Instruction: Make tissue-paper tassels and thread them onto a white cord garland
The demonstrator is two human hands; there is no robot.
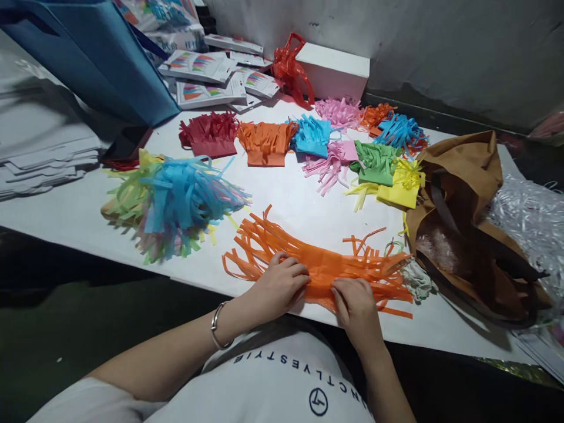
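A person works an orange fringed sheet across the near edge of a white tabletop, just left of a brown bag. The left hand rests curled on the sheet's uncut middle; its thumb is hidden, so whether it pinches or only presses cannot be told. The right hand appears to grasp the sheet between thumb and fingers. The material looks feather-light, soft and thin, its loose strips likely to tangle or tear; the solid middle band seems the safest hold. Colored fringed bundles spread left of and beyond the brown bag, a pastel pile farther left. Flat boxes and a blue bag stand well left of it; clear plastic crowds its right side. Behind it rises a stained gray wall in a dim room.
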